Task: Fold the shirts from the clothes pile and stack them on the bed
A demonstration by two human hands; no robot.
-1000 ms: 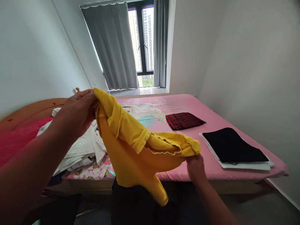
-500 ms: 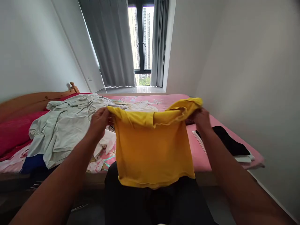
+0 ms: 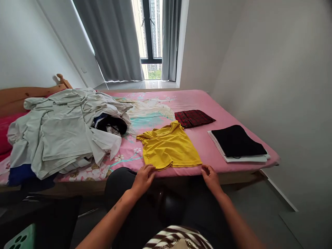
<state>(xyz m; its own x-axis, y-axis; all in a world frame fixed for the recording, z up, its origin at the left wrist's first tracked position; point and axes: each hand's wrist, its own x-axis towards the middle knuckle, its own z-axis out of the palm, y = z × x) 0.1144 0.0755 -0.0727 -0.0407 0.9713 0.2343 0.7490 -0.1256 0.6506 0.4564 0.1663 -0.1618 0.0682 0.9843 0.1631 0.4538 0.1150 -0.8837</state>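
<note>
Lowered, yellow shirt [image 3: 169, 147] lies beyond left hand [image 3: 143, 178] and right hand [image 3: 210, 177].

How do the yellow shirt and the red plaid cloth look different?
The yellow shirt is plain; the red plaid cloth is checked. The yellow shirt lies at the near edge of the pink sheet, left hand and right hand at its hem; the red plaid cloth lies farther back. Both lie on this pink sheet.
</note>
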